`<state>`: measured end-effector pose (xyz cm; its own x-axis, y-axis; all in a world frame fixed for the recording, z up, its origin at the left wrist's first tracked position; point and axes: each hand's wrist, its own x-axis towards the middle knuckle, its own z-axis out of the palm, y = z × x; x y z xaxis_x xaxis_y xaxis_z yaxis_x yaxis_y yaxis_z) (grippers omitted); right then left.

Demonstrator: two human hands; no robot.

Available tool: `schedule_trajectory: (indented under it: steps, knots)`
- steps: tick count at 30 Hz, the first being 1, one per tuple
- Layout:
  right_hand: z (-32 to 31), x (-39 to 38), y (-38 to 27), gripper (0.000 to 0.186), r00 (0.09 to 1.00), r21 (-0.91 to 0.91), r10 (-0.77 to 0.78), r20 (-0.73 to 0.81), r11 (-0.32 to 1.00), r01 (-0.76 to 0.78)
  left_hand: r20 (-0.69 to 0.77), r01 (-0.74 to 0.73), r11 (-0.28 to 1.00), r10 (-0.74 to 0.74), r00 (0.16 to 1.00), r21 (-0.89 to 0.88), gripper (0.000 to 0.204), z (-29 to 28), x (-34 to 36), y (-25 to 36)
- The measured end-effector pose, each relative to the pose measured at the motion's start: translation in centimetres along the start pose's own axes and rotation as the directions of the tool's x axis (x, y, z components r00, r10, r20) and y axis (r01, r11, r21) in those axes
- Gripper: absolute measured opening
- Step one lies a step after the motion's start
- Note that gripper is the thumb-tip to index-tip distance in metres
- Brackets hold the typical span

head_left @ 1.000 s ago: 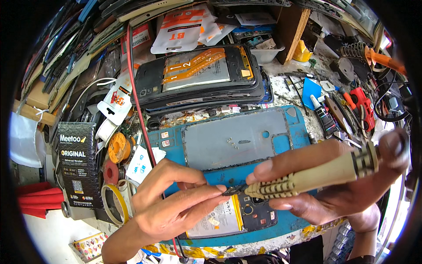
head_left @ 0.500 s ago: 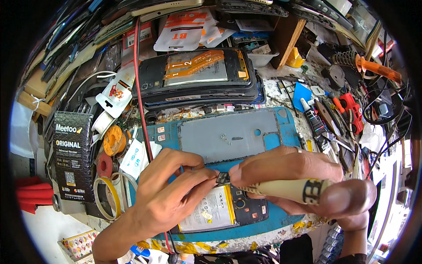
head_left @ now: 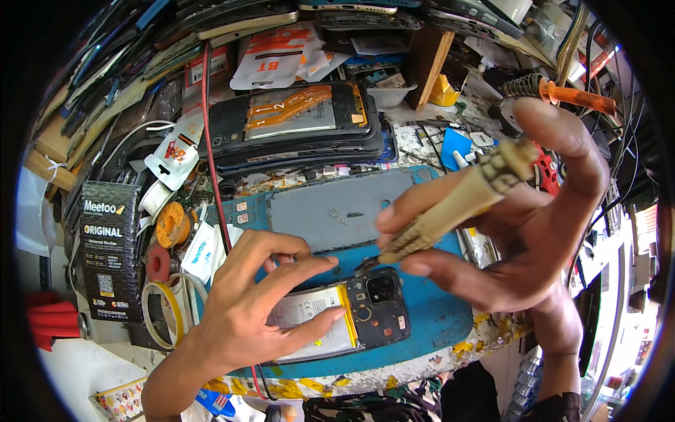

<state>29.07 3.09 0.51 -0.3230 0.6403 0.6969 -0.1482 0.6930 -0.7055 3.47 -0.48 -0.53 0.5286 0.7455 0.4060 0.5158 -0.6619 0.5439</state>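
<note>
An opened phone (head_left: 383, 330) lies on the blue work mat (head_left: 439, 334), its silver battery (head_left: 302, 309) with a yellow edge exposed. A black camera module (head_left: 382, 284) sits in the corner by its upper edge. My left hand (head_left: 242, 309) rests over the battery end, fingers spread, nothing visible in them. Above the phone's right end, my right hand (head_left: 524, 243) grips a cream, carved-handled tool (head_left: 450, 214) between thumb and fingers, forefinger raised. The tool's short dark blade (head_left: 365, 266) points down-left, beside the camera module; whether it touches the phone I cannot tell.
A grey pad (head_left: 344, 211) with tiny screws is on the mat's far part. Behind it stand stacked phone bodies (head_left: 295, 144). A red cable (head_left: 208, 126) runs down the left, near tape rolls (head_left: 163, 316) and a black packet (head_left: 109, 253). Loose tools crowd the right.
My left fingers have spread and come off the small black camera module, which now sits in the phone. My right hand has lifted and turned the tool's handle upward. The view has shifted slightly.
</note>
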Motion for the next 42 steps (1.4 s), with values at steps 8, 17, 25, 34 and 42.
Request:
schedule_trajectory:
  steps: [8,17,25,34,42]
  knots:
    - [-2.9,-2.6,-3.5,0.092,0.936,-0.043,-0.003,0.351,0.999,0.019,0.342,-0.312,0.948,0.275,0.899,0.058,0.052,0.1,-1.1,2.1]
    - [-0.8,-7.1,-5.6,0.073,0.929,-0.253,0.371,0.008,0.899,-0.357,0.454,-0.262,0.959,0.188,0.871,0.107,0.064,0.4,-1.0,3.0]
    - [-0.1,-6.4,-5.8,0.056,0.905,-0.264,0.425,-0.006,0.873,-0.411,0.441,-0.244,0.966,0.182,0.879,0.088,0.062,0.5,-0.7,3.0]
    - [-0.1,-6.5,-6.0,0.038,0.891,-0.27,0.454,-0.017,0.856,-0.441,0.45,-0.224,0.972,0.168,0.877,0.073,0.062,0.5,-0.6,2.9]
    - [0.1,-5.9,-6.6,0.027,0.879,-0.33,0.476,0.013,0.832,-0.446,0.466,-0.202,0.977,0.15,0.872,0.064,0.062,0.4,-0.5,3.0]
